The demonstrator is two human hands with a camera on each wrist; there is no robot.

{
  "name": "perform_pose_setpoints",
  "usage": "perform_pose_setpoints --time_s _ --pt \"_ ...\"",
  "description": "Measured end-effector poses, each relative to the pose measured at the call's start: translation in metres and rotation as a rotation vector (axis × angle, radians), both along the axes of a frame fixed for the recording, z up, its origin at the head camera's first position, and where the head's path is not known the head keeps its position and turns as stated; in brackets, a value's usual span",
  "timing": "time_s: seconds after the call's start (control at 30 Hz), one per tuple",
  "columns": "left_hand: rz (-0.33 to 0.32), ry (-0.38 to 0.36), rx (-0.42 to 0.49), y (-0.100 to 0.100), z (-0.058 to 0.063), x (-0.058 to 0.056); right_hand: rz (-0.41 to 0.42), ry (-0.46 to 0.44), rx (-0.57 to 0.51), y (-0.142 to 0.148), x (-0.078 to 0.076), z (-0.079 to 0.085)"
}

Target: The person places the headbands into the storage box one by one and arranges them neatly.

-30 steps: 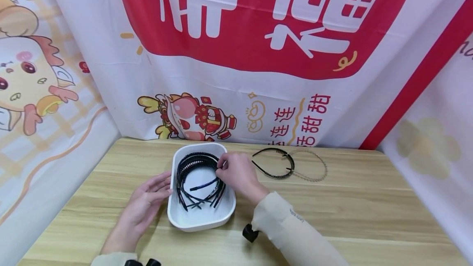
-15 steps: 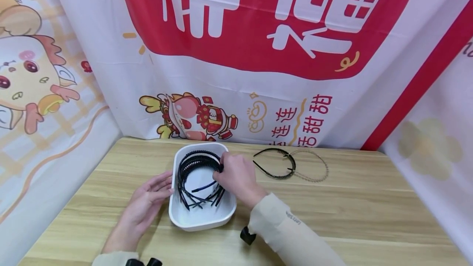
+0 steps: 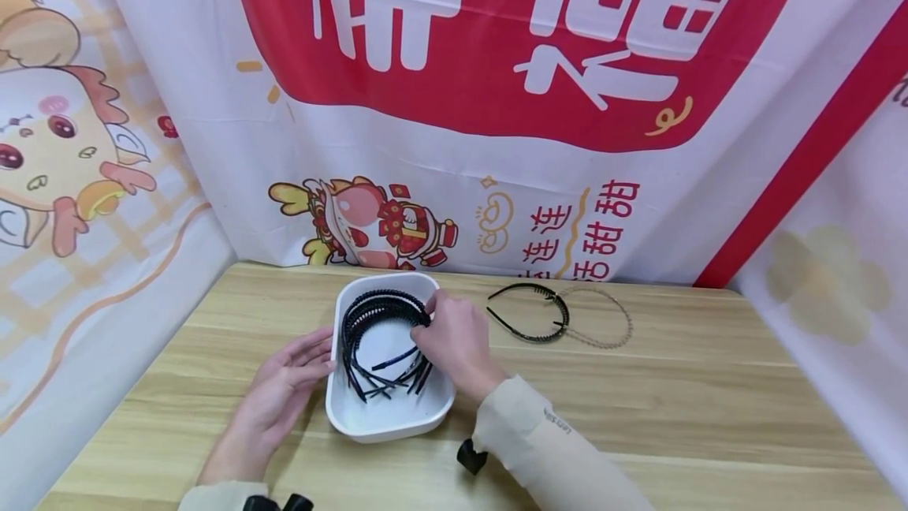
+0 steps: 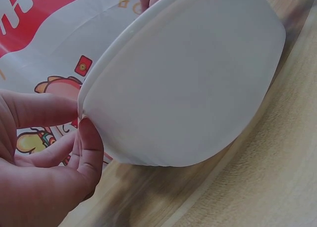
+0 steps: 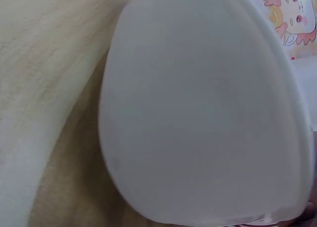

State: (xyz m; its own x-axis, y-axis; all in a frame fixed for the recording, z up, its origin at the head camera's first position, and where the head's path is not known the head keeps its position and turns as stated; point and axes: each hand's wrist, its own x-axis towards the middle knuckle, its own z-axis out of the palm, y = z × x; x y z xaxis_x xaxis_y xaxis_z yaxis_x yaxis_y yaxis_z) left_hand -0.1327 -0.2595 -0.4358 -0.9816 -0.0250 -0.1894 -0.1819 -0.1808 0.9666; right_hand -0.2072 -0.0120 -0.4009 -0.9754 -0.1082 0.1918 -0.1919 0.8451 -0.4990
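A white plastic bin [image 3: 390,426] stands on the table with several black headbands [image 3: 372,310] nested inside, their thin ends crossing near its front. My right hand [image 3: 457,341] reaches over the bin's right rim and pinches a headband at the right side of the bundle; the fingertips are partly hidden. On the bin's other side, my left hand [image 3: 287,377] touches the outer wall with its fingertips and thumb. The left wrist view shows those fingers [image 4: 44,111] against the bin's edge. In the right wrist view the bin wall [image 5: 198,113] fills most of the picture.
To the right of the bin, a black toothed headband [image 3: 563,310] lies on the wooden table [image 3: 638,408]. A thin light-brown wavy headband [image 3: 624,314] overlaps it. A printed cloth [image 3: 454,156] hangs behind the table.
My right hand has shifted slightly at the right side of the headband bundle, its wrist a little lower and to the left. The left hand stays at the bin's wall.
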Motion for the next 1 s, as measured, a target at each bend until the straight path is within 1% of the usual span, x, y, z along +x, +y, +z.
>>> perform_pose_setpoints --time_s 0.07,0.17,0.27,0.4,0.5,0.73,0.9,1.0 --pt "-0.001 0.001 -0.003 0.001 0.0 0.0 -0.022 0.005 -0.06 0.0 0.0 -0.002" --pt "0.002 0.0 -0.004 0.002 -0.001 -0.001 -0.028 0.045 -0.126 0.0 0.0 -0.006" --pt "0.004 0.003 0.001 0.002 -0.002 -0.001 -0.017 0.106 -0.162 0.001 0.001 -0.01" --pt "0.004 0.008 0.011 0.002 -0.003 -0.001 0.014 0.154 -0.185 0.004 0.001 -0.012" --pt "0.004 0.008 0.01 0.001 -0.003 -0.001 0.041 0.169 -0.184 0.007 0.003 -0.012" --pt "0.003 0.008 0.003 -0.001 -0.002 -0.001 0.099 0.163 -0.176 0.011 0.008 -0.01" --pt "0.003 0.009 0.008 -0.001 -0.002 -0.001 0.102 0.184 -0.128 0.011 0.011 -0.009" --pt "0.0 0.008 0.007 0.0 -0.002 -0.001 0.089 0.151 -0.093 0.01 0.011 -0.009"
